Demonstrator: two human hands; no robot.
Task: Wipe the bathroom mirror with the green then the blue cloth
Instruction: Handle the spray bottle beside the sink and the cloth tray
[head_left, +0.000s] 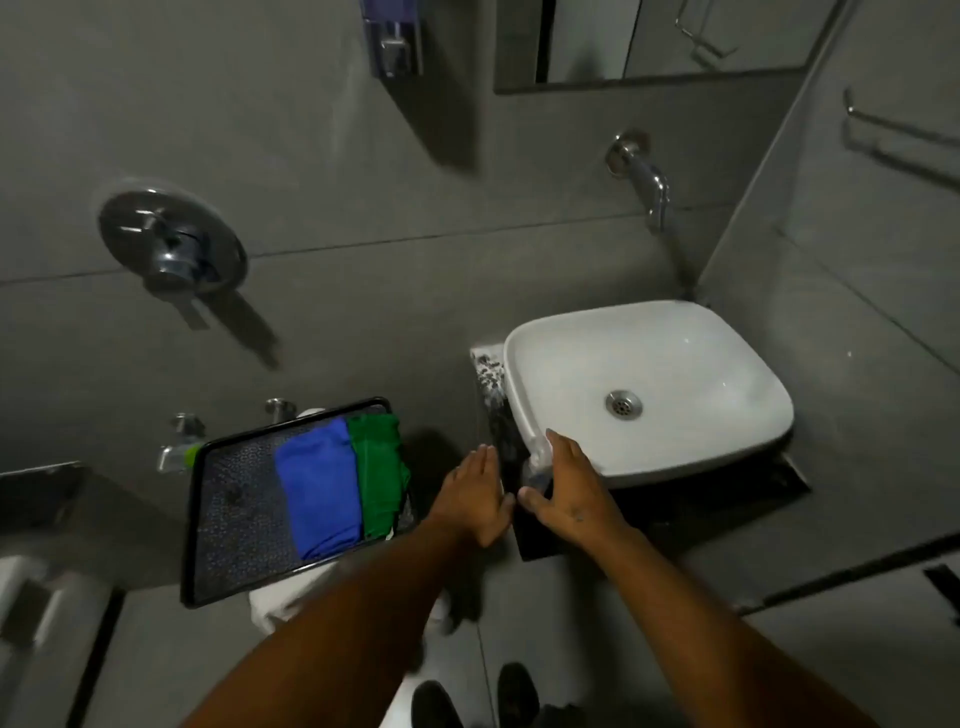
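The mirror hangs on the wall at the top, above the white basin. A folded blue cloth and a folded green cloth lie side by side on a dark tray left of the basin. My right hand is wrapped around a small clear bottle at the basin's front left corner. My left hand hovers flat with fingers straight, between the tray and the bottle, holding nothing.
A wall tap juts out above the basin. A round shower mixer and two small taps are on the left wall. A soap dispenser hangs beside the mirror. Towel rails line the right wall.
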